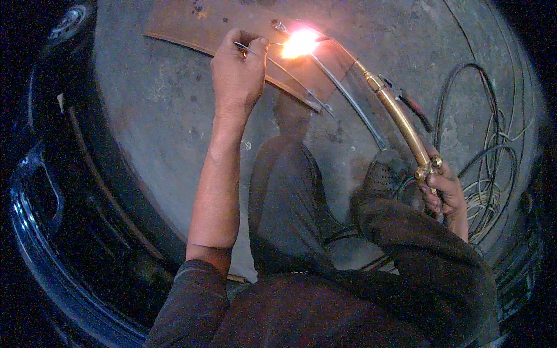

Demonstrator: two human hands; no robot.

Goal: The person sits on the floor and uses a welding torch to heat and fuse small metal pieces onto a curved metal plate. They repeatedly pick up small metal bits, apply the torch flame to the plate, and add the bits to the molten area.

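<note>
My left hand [238, 72] is closed in a pinch on a thin metal rod [275, 44], whose tip reaches into a bright flame [299, 43]. Lower right, my right hand [444, 188] grips a brass gas torch [400, 113] near its valve knobs. The torch's bent neck points up and left, and the flame burns at its tip. Glare hides the spot being heated. Under the flame lies a rusty metal sheet [188, 24] with a curved edge. A long steel bar [348, 93] crosses the sheet and runs down toward my shoe.
Black hoses and cables [493, 139] lie coiled on the concrete floor [156, 127] at the right. A dark-handled tool with some red [415, 107] rests beside the torch. Shiny dark bodywork [26, 214] curves along the left. My bent knees [290, 203] are below the sheet.
</note>
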